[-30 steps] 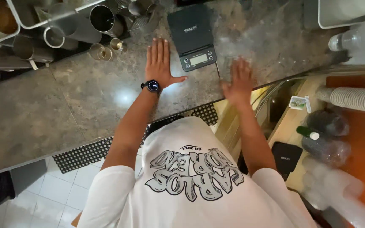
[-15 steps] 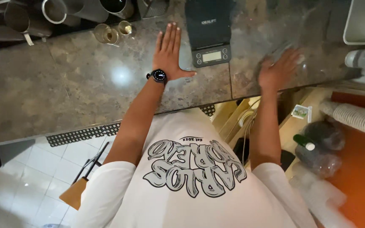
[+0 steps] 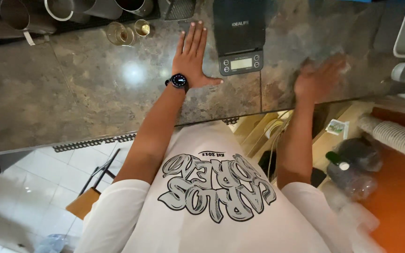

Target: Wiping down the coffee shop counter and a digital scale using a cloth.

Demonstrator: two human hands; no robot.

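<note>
Your left hand (image 3: 191,58) lies flat, fingers together and thumb out, on the stone counter (image 3: 71,98), its thumb just beside the near left corner of the black digital scale (image 3: 238,35). Your right hand (image 3: 318,77), right of the scale, is blurred over the counter; I cannot tell its finger spread, and it holds nothing visible.

Metal jugs (image 3: 62,9), stacked paper cups (image 3: 399,138)
</note>
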